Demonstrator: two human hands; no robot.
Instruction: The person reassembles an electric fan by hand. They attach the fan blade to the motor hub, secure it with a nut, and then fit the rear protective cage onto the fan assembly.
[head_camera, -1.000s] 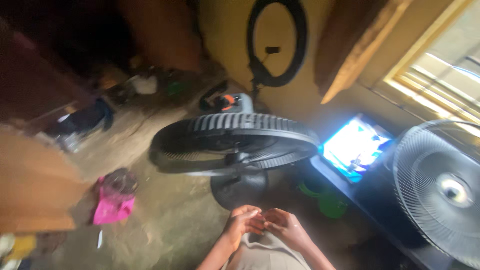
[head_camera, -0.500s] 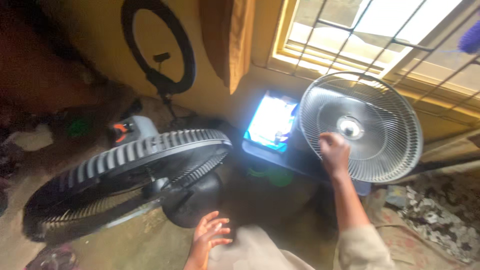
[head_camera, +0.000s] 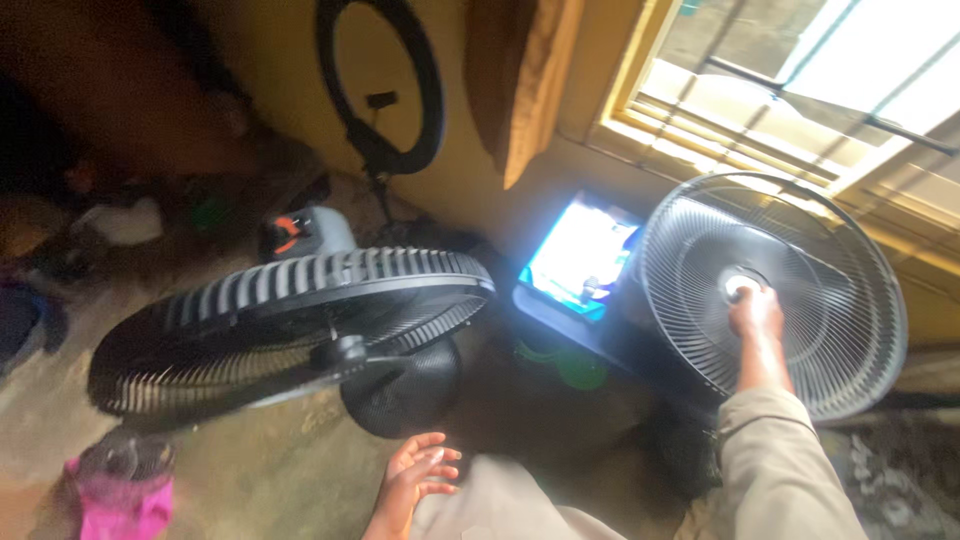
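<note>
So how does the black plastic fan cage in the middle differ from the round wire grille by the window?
The black plastic fan cage has thick, broad ribs and lies tilted near flat; the round wire grille has thin wires and stands upright. The right hand touches the grille's centre; the left hand hangs open, touching neither. Both are round with radial ribs.

Dim room, glare from window (head_camera: 850, 70) upper right, glowing screen (head_camera: 580, 255), soft motion blur throughout

A glowing rectangular screen (head_camera: 580, 257), bright white and blue, stood tilted against the yellow wall below the window, just left of the grey fan grille (head_camera: 800, 240).
</note>
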